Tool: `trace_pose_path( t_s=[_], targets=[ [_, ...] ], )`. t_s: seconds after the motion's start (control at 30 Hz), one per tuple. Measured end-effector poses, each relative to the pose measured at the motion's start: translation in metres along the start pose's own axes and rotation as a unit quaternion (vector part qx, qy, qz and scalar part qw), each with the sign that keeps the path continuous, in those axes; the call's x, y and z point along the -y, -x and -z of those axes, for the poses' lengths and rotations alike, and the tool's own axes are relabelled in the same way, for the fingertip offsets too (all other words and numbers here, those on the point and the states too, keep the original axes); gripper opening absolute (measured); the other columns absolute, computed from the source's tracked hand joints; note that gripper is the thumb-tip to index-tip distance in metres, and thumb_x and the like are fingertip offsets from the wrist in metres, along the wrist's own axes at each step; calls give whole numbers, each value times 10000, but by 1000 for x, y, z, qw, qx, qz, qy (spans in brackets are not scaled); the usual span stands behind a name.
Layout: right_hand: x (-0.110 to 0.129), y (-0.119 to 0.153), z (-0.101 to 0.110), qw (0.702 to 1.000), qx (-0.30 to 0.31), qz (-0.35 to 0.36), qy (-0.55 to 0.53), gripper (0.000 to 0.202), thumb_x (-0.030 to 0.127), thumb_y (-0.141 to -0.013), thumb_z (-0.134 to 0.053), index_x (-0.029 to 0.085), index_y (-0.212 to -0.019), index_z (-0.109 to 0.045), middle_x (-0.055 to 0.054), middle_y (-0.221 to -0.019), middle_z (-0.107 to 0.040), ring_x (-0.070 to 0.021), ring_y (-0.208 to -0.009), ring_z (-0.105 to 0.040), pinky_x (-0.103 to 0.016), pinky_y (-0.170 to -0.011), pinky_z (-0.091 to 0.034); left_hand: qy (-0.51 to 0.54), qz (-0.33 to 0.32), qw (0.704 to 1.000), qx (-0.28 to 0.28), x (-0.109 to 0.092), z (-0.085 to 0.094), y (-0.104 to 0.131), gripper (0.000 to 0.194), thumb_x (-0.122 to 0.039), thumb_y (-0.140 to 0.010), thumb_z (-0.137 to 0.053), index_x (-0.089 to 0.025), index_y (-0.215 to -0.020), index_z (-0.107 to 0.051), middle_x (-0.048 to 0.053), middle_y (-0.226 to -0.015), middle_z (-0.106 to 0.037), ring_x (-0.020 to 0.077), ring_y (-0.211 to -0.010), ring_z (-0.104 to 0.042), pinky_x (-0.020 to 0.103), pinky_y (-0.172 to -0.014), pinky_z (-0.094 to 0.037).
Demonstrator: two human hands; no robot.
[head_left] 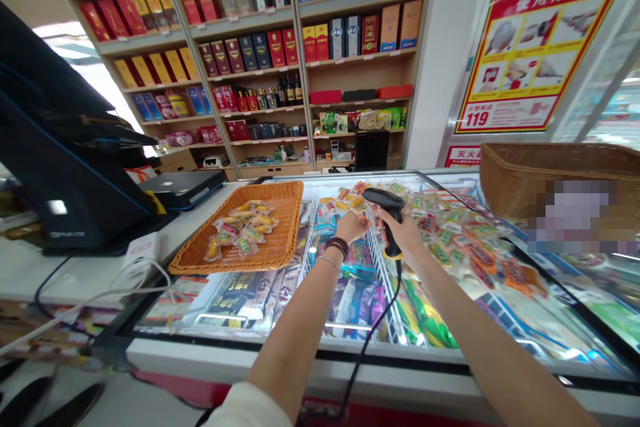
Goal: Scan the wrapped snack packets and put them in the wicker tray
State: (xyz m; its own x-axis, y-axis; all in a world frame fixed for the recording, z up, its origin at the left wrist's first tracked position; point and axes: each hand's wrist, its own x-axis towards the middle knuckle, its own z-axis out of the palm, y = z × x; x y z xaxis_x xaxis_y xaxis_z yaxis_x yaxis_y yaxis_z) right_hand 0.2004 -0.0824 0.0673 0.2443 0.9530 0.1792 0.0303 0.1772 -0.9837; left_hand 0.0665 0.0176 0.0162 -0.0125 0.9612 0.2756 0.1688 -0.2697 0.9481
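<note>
The right hand (404, 230) is wrapped around the handle of the scanner (384, 199), whose head extends left, toward the left hand (353, 226). The handle's long axis points down, and a cord (364, 344) trails from its base toward the wearer. Just beside the scanner, the left fingers curl at an orange wrapper (367, 219); whether they pinch it, I cannot tell. Packets (343, 204) lie just beyond on the freezer (200, 355), a pile (450, 230) to the right. The basket (286, 227) sits left, nearer the left hand.
</note>
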Motion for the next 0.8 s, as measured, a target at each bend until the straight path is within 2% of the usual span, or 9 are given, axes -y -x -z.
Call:
trace_pose_path(
  t_s=[0.1, 0.17, 0.27, 0.37, 0.6, 0.8],
  targets=[
    [4, 4, -1, 1000, 16, -8, 14, 464, 644, -724, -733, 234, -668, -525, 17, -495, -546, -117, -378, -479, -250, -360, -373, -43, 34, 997, 51, 4, 20, 2, 398, -219, -487, -892, -223, -494, -494, -29, -474, -481, 231, -695, -631, 338, -755, -499],
    [4, 5, -2, 999, 33, -7, 29, 453, 627, -731, -735, 230, -668, -526, 16, -495, -548, -116, -370, -480, -251, -362, -373, 12, 42, 998, 50, 8, 35, 6, 339, -312, -555, -882, -195, -541, -564, -28, -494, -507, 180, -623, -592, 310, -693, -488],
    [2, 6, -5, 996, 66, 5, 53, 432, 604, -731, -738, 229, -691, -526, 22, -522, -567, -114, -360, -488, -248, -360, -359, 128, 51, 990, -17, 11, 55, 11, 366, -412, -584, -888, -154, -716, -665, 20, -647, -640, 156, -658, -618, 298, -695, -500],
    [3, 10, -7, 988, 102, 17, 111, 393, 575, -764, -710, 232, -708, -526, 31, -501, -570, -118, -340, -485, -252, -374, -361, 223, 67, 970, -72, 9, 67, 15, 464, -421, -564, -921, -153, -876, -707, 63, -809, -723, 174, -781, -683, 315, -777, -532],
    [6, 15, -10, 957, 142, 53, 248, 354, 548, -820, -641, 241, -675, -541, 21, -417, -546, -160, -347, -524, -265, -420, -376, 302, 78, 949, -56, -5, 71, 19, 474, -367, -612, -919, -181, -987, -697, 71, -958, -765, 214, -935, -730, 357, -903, -562],
    [2, 11, -8, 928, 134, 73, 341, 291, 490, -842, -627, 245, -694, -571, 8, -423, -546, -193, -397, -560, -280, -455, -384, 309, 46, 948, -59, 0, 69, 17, 432, -308, -662, -879, -181, -1026, -684, 87, -1034, -758, 221, -1003, -724, 365, -950, -549]
  ],
)
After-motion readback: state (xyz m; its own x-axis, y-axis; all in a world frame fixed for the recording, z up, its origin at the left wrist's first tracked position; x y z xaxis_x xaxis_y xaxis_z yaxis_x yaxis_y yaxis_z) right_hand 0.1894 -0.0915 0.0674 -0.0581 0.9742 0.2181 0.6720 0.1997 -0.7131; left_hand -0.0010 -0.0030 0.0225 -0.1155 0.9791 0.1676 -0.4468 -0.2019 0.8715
